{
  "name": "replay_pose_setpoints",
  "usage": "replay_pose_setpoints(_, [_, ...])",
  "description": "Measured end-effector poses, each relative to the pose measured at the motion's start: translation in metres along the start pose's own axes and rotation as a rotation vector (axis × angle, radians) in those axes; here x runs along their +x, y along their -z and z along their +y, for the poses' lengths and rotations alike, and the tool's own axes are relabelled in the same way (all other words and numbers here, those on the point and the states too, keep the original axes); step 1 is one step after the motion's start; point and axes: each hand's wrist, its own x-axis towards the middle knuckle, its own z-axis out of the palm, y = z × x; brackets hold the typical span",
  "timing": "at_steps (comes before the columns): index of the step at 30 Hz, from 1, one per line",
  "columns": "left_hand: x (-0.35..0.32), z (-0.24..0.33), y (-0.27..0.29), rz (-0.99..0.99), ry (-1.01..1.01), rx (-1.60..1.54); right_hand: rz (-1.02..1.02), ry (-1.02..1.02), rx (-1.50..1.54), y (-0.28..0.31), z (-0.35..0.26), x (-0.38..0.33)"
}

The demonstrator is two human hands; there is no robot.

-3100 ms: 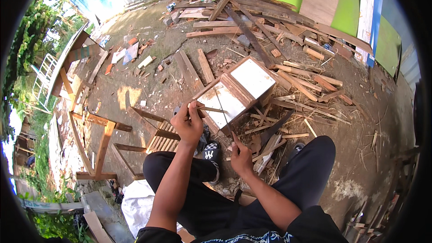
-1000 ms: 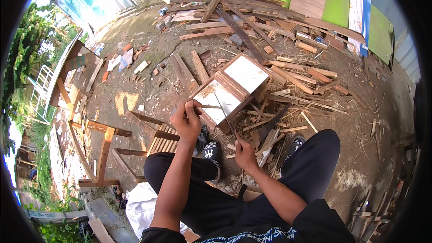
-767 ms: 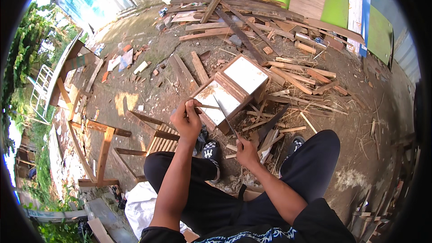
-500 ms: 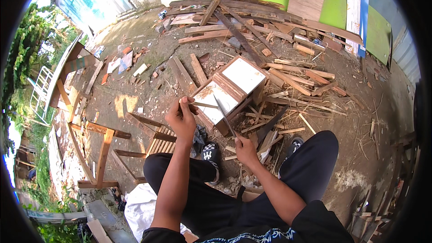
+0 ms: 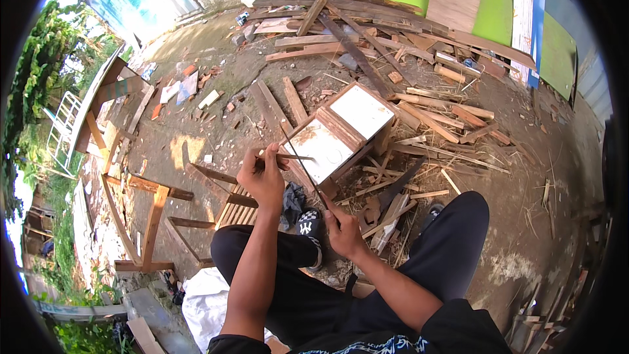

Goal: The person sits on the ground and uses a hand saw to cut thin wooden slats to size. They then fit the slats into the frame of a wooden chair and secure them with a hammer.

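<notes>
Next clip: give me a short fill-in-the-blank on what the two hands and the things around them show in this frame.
1. The left hand pinches a thin wooden ____ above the ground.
2. The right hand grips a slim blade that slants up toward the ____ hand.
3. Just beyond the hands lies a wooden box with two ____ panels.
4. The person sits with both legs in ____ trousers.

Missing words: stick; left; white; black
</notes>
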Motion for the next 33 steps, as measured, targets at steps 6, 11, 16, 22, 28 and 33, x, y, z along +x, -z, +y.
replay_pose_setpoints(6, [0.002,0.004,0.002,0.117,0.083,-0.033,0.010,-0.033,-0.030,-0.004,0.001,0.007])
replay_pose_setpoints(11, [0.005,-0.003,0.012,0.147,0.081,-0.011,-0.012,-0.045,-0.007,-0.008,-0.003,0.011])
replay_pose_setpoints(16, [0.005,-0.005,0.012,0.160,0.097,-0.021,0.031,-0.097,-0.055,-0.017,0.012,0.009])
replay_pose_setpoints(22, [0.005,-0.008,0.025,0.145,0.074,-0.034,-0.057,-0.094,-0.066,-0.012,-0.018,0.020])
replay_pose_setpoints(28, [0.002,-0.005,0.018,0.147,0.103,-0.047,0.107,-0.153,-0.161,-0.022,0.034,0.016])
replay_pose_setpoints(33, [0.002,-0.007,0.028,0.153,0.085,-0.006,0.009,0.081,-0.040,-0.021,-0.005,0.018])
